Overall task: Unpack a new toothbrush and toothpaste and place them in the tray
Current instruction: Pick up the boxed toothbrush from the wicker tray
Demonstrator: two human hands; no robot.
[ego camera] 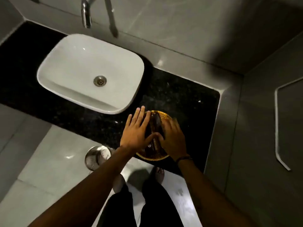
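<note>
A round woven yellow tray (164, 114) rests on the black counter near its front edge. Dark long packages (156, 122) lie in it, mostly covered by my hands, so I cannot tell toothbrush from toothpaste. My left hand (136, 131) lies flat over the tray's left side, fingers spread and pointing away from me. My right hand (173, 136) is over the tray's right side, fingers curled down onto the dark packages; whether it grips them is unclear. The thumbs of both hands meet over the tray's middle.
A white basin (68, 61) stands on the black stone counter (188, 99) to the left, with a chrome tap (86, 13) above it. A steel bin (96, 157) stands on the floor below the counter. Grey walls close in at the right and back.
</note>
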